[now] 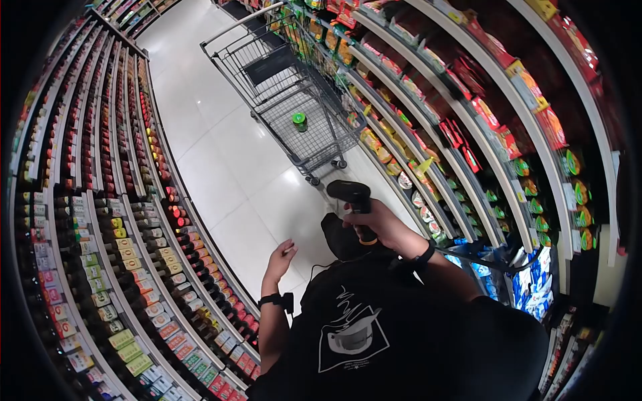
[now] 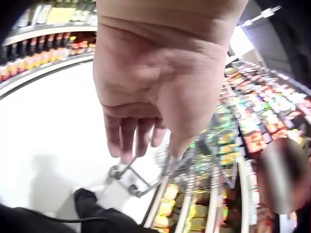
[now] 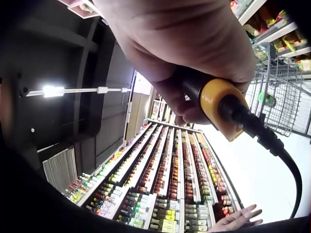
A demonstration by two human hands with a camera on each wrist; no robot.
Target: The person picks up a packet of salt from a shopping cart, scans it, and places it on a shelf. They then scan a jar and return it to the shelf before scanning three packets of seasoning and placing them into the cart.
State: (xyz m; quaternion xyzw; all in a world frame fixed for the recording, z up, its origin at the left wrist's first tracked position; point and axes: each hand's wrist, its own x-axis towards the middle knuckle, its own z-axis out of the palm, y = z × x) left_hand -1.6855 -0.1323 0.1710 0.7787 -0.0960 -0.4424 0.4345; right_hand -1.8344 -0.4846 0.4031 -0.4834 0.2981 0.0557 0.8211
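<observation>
Scanner (image 1: 349, 191) sits gripped in right hand (image 1: 389, 225); left hand (image 1: 279, 262) hangs loosely spread — nothing held; I judge a snag possible — hanging cable (image 3: 292, 167) could catch the trolley (image 1: 267, 67) ahead if I swing wide.

A cart (image 1: 269, 67) stands on the pale floor (image 1: 221, 154) between bottle shelves (image 2: 48, 69) and packet shelves (image 2: 245, 199); a lamp (image 3: 53, 91) shines overhead.

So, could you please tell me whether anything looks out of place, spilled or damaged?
One thing: a yellow piece juts out from the shelves beside the cart, unlike its neighbours; I can't tell whether it is a pack or a tag. I see no spill on the floor, nor damage on the scanner.
</observation>
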